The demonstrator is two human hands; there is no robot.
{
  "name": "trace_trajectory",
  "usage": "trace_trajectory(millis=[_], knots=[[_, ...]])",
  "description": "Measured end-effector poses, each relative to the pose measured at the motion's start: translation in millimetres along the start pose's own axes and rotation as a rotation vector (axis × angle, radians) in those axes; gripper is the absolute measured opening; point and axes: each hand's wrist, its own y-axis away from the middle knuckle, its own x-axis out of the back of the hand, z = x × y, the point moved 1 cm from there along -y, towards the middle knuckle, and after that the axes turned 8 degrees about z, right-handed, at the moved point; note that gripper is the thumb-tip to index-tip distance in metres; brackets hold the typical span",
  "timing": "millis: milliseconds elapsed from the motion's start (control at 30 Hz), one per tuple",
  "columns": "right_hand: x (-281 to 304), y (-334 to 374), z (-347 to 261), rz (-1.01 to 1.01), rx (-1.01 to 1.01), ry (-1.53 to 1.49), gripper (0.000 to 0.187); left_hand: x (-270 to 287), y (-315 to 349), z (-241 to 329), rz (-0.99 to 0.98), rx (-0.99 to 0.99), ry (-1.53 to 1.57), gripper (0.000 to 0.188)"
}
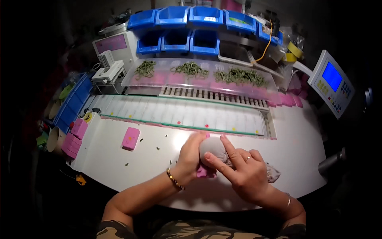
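Observation:
Near the table's front edge, my left hand (189, 157) is closed on a pink rubber mold (205, 172), most of it hidden behind a grey cloth bag. My right hand (247, 175) grips that round, stuffed cloth bag (213, 149) between thumb and fingers. The bag is pressed against the mold, and its gathered cloth tail (273, 173) sticks out to the right from under my hand. Left of my hands a second pink rubber mold (130, 138) lies on the white table (103, 159).
Small green scraps (158, 148) dot the table. Behind lies a conveyor (179, 115); above it, a clear tray (163, 81) carries heaps of green rings (191, 69). Blue bins (172, 15) line the back. Pink molds (71, 145) are stacked at left; a control panel (332, 83) stands at right.

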Motion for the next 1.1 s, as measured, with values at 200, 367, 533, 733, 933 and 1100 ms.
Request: trace_trajectory(millis=[200,367,533,733,933,1100], knots=[[35.1,-26.8,15.7,0.231,-0.177,0.018,0.04,10.2,-9.0,4.6,-0.026,-0.106,-0.028,0.022],[-1.2,-4.5,-21.0,0.136,-0.001,0.094,0.045,5.0,4.2,15.3,-0.073,-0.302,-0.107,0.021],[19.9,-13.8,1.7,0.056,-0.029,-0.04,0.047,4.3,5.7,10.0,0.003,-0.362,0.036,0.02],[32.4,-19.6,-18.7,0.135,-0.048,0.014,0.038,-0.1,13.2,25.9,-0.031,-0.456,0.044,0.022],[13.4,-3.4,-9.8,-0.03,-0.029,-0.131,0.051,11.7,10.2,10.8,-0.035,-0.553,-0.006,0.023],[40.9,-22.2,-3.1,0.376,-0.19,-0.022,0.037,8.3,4.4,24.3,-0.051,-0.585,0.054,0.022]])
